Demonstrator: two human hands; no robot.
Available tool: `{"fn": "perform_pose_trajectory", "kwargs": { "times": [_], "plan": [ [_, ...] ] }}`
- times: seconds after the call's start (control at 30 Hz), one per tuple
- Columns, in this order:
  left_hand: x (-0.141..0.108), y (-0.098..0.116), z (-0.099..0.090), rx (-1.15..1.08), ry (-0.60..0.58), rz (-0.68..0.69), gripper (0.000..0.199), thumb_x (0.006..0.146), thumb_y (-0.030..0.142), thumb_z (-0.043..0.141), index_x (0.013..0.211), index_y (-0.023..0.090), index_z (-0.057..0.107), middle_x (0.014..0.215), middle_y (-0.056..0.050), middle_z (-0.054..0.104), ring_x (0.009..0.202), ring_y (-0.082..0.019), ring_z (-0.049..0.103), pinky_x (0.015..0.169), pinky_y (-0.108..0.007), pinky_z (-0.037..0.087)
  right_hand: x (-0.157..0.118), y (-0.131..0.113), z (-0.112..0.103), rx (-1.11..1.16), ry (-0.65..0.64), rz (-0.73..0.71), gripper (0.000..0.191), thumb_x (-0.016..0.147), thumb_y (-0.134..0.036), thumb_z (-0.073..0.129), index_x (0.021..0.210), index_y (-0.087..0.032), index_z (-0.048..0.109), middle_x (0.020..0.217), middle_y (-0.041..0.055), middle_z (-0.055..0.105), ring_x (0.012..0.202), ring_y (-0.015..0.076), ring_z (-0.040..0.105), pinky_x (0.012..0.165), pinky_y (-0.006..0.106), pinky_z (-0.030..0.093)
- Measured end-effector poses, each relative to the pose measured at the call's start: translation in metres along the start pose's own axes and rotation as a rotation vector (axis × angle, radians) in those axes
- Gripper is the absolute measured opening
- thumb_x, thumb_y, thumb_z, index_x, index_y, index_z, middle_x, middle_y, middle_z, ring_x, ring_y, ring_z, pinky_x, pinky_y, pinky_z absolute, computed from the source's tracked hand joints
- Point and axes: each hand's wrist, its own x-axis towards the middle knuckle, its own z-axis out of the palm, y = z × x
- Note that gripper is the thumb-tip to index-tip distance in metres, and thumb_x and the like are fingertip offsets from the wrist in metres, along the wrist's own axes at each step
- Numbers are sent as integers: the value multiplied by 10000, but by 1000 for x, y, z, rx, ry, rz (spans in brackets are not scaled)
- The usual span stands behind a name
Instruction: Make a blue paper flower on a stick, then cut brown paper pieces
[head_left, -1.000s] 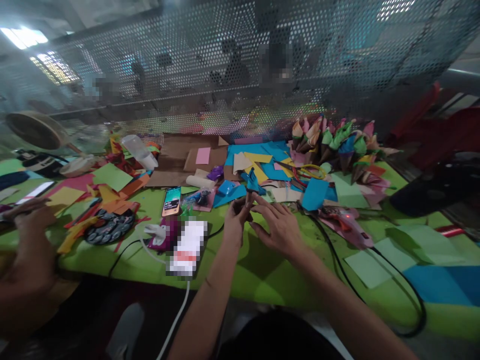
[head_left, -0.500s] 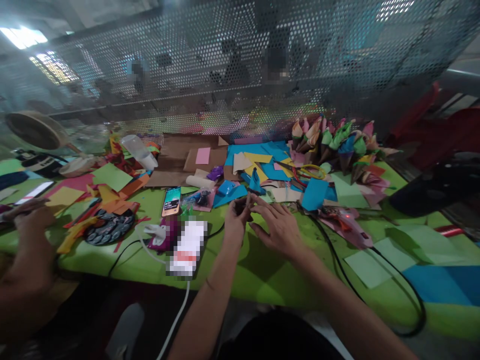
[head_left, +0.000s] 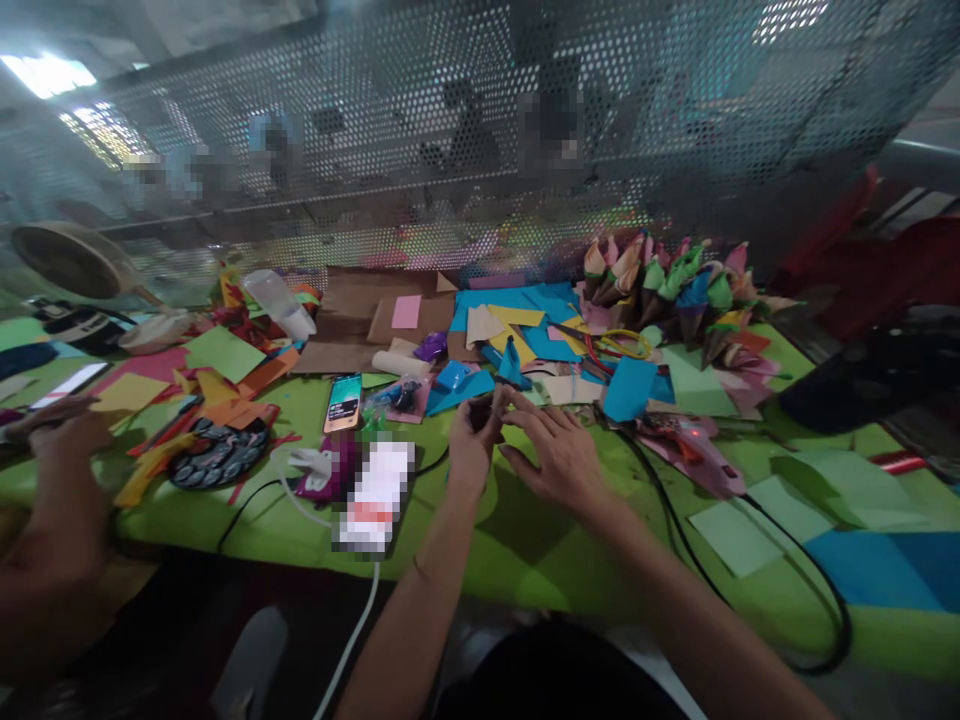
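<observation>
My left hand (head_left: 474,435) is raised over the front of the table, its fingers curled in and pressed together at the tips. What they close on is dark and too small to make out. Just beyond the fingertips stands a pointed, folded piece of blue paper (head_left: 510,365); I cannot tell whether it touches them. From the right, my right hand (head_left: 559,455) reaches in with its fingers stretched and its thumb apart, fingertips close to those of the left. A pink glue gun (head_left: 694,455) with a lit red light lies to its right.
The green-covered table (head_left: 525,570) carries paper scraps, a phone (head_left: 343,402), a blurred white device on a cable (head_left: 375,500) and a purple socket block (head_left: 330,470). Paper flowers in cones (head_left: 690,290) stand at the back right. At far left is another person's hand (head_left: 64,430).
Almost nothing differs. My left hand turns slightly, and a bit of blue shows by its wrist. My right fingers shift a little at the left fingertips.
</observation>
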Motion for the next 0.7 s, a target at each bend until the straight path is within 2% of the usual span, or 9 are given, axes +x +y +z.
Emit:
{"fn": "perform_pose_trajectory", "kwargs": {
  "times": [0.17, 0.37, 0.7],
  "plan": [
    [-1, 2, 1, -3, 10, 38, 519, 595, 549, 876, 878, 163, 676, 873, -59, 718, 782, -165, 624, 703, -283, 482, 0, 1, 1, 11, -31, 29, 246, 959, -351, 562, 1151, -216, 635, 1406, 103, 647, 989, 267, 651, 805, 392, 461],
    [-1, 0, 1, 20, 7, 26, 487, 633, 536, 853, 891, 161, 679, 838, -49, 703, 702, -141, 587, 617, -254, 438, 0, 0, 0, 28, -20, 18, 246, 956, -338, 564, 1146, -200, 637, 1391, 117, 655, 994, 272, 652, 822, 409, 468],
    [0, 0, 0, 39, 7, 55, 425, 657, 474, 842, 892, 164, 670, 855, -51, 705, 743, -150, 607, 681, -273, 475, 0, -1, 1, 27, -30, 43, 238, 952, -352, 563, 1137, -224, 642, 1374, 96, 669, 995, 281, 654, 811, 410, 468]
  ]
}}
